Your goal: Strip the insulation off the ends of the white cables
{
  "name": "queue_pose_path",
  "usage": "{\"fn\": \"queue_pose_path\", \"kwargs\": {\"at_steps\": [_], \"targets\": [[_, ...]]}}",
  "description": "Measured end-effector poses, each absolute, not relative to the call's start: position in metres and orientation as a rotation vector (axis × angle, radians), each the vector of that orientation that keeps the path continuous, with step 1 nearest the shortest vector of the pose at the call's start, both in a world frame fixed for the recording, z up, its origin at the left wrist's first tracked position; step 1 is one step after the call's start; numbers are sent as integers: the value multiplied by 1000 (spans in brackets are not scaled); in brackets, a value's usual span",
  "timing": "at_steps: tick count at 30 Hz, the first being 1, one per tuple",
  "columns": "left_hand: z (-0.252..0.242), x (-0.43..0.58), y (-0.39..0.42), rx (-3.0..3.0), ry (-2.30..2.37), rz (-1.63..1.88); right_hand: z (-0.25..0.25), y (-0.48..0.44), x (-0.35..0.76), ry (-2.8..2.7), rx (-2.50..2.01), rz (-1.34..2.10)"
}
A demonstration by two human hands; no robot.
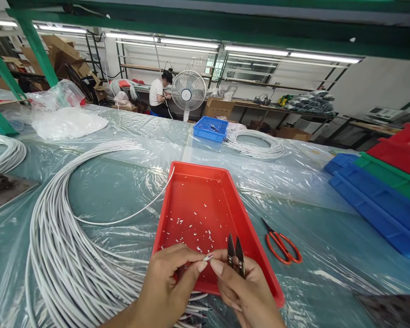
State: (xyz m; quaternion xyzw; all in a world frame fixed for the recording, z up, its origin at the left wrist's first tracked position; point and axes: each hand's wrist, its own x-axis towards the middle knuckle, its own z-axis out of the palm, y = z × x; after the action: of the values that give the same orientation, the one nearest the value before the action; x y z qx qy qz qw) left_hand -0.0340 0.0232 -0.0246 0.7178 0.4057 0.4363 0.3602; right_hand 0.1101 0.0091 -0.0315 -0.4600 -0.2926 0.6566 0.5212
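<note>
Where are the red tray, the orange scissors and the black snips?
red tray (205,187), head view, bare floor
orange scissors (272,236), head view, where handles meet
black snips (239,254), head view, one blade

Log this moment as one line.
left hand: pinches wire end | right hand: holds snips, blades apart | tray below, white scraps | scissors right of tray

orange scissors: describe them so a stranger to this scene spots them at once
Start at the red tray in the middle of the plastic-covered table. Just off its right edge, flat on the plastic, lie the orange scissors. Their orange loop handles set them apart from the small black snips held in the right hand.
</note>
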Motion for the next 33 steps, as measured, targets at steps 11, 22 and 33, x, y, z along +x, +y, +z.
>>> {"fn": "queue_pose_path", "kwargs": {"at_steps": [11,22,33], "targets": [[-34,-36,23,2341,1016,1516,-16,2,98,-940,-1428,1033],[-37,-38,24,2626,948,1508,-20,-2,89,-1019,-1470,806],[-33,-33,21,2254,1046,1431,-16,-1,85,-949,-1474,819]]}}
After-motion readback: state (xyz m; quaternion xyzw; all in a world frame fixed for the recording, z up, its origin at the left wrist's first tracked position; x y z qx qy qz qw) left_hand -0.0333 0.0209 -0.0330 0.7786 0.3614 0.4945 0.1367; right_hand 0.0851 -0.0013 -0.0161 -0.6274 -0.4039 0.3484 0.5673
